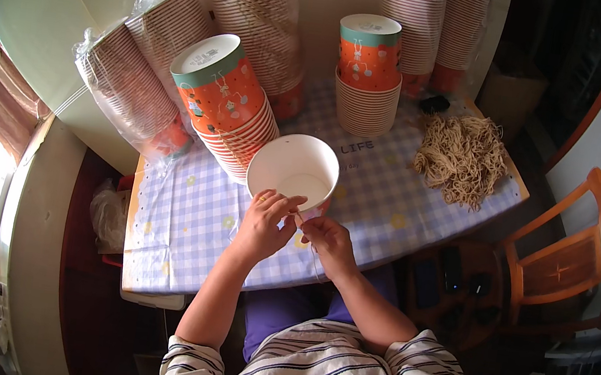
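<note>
- Looking down from the head view, you see two bare hands meeting at the near side of an open paper tub (295, 158), white inside, which stands mouth up on a table with a blue-and-white checked cloth (195, 238).
- The left hand (266, 217) is half curled, its fingers bent in front of the tub's near rim; whether they press on the rim, or grip anything, I cannot tell.
- The right hand (331, 243) is drawn narrow, thumb and forefinger seeming to pinch a thin strand (316, 252) that hangs below the fingers, just beside the left fingertips.
- Behind the tub, to its left, leans an orange-and-green stack of upturned tubs (222, 101); a second stack (368, 75) stands farther back, right of centre.
- On the table's right lies a tangled heap of tan cord (463, 161).
- Plastic-wrapped stacks (257, 26) line the back of the table.
- The step in hand appears to be fine fingertip handling of the strand by the tub; the next move seems to call for a firm pinch, with the tub kept steady.
</note>
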A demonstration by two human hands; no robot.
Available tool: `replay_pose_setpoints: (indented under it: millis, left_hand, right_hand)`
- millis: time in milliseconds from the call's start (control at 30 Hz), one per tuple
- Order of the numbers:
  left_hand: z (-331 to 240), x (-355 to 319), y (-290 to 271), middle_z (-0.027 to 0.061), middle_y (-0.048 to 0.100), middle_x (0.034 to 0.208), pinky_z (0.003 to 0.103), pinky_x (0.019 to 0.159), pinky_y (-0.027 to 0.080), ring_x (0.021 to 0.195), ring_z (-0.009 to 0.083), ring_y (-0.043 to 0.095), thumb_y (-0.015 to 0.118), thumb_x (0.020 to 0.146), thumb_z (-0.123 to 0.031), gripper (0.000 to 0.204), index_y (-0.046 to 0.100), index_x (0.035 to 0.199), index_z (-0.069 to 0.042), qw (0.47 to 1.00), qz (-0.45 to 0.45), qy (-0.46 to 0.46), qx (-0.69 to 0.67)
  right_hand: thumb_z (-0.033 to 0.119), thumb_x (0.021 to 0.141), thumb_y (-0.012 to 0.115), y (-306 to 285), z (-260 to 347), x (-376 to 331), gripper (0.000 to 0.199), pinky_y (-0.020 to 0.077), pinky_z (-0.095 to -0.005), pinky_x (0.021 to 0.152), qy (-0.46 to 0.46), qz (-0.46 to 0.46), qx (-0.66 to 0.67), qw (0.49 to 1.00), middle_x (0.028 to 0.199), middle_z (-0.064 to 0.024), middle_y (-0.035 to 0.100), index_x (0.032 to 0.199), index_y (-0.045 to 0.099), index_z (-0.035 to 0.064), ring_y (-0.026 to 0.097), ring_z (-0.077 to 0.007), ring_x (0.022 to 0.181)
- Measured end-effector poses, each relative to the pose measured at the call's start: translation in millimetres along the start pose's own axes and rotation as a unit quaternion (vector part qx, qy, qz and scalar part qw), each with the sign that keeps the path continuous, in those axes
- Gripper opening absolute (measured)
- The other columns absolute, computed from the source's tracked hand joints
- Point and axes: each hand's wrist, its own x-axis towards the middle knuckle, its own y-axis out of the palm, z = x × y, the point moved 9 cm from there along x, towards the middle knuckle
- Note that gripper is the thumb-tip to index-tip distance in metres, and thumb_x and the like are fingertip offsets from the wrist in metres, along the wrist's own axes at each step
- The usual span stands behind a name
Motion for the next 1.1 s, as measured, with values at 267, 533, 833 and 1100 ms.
replay_pose_setpoints:
  millis: [267,533,833,1100]
  left_hand:
    - [-1.1,0.4,0.5,0.0053,0.064,0.077,0.038,0.086,0.044,0.079,0.0234,0.062,0.062,0.071,0.001,0.032,0.064,0.101,-0.008,1.0,0.004,0.002,0.007]
    - [-1.6,-1.0,1.2,0.0057,0.068,0.081,0.043,0.098,0.04,0.081,0.0227,0.065,0.067,0.067,-0.001,0.042,0.063,0.108,-0.01,0.999,0.034,-0.009,-0.018]
    - [-10.6,-2.9,3.2,0.0042,0.06,0.073,0.044,0.094,0.044,0.074,0.0225,0.061,0.071,0.064,-0.003,0.044,0.062,0.106,-0.008,0.996,0.011,0.08,0.033]
    - [-8.2,-3.9,6.1,0.0042,0.059,0.07,0.046,0.094,0.045,0.071,0.0225,0.061,0.07,0.066,-0.001,0.041,0.061,0.105,-0.007,0.995,-0.006,0.089,0.039]
  right_hand:
    - [0.013,0.089,0.062,0.3,-7.9,2.1,0.014,0.0478,-0.024,0.067,-0.013,0.021,-0.016,1.0,0.079,-0.0033,0.064,0.094,0.064,-0.0005,0.058,-0.0088,0.072]
    - [0.015,0.089,0.063,-8.3,-19.9,11.9,0.017,0.047,-0.0235,0.066,-0.027,-0.012,-0.071,0.997,0.076,-0.0037,0.064,0.093,0.064,-0.0013,0.058,-0.0087,0.07]
    - [0.017,0.089,0.063,-6.1,-14.6,9.6,0.018,0.0463,-0.0227,0.066,-0.03,-0.026,-0.059,0.997,0.076,-0.0033,0.064,0.093,0.065,-0.0006,0.058,-0.0084,0.07]
    - [0.022,0.088,0.065,-10.7,-14.0,11.6,0.021,0.0443,-0.0221,0.062,-0.044,-0.038,-0.103,0.993,0.073,-0.0018,0.064,0.092,0.067,0.0013,0.056,-0.0067,0.067]
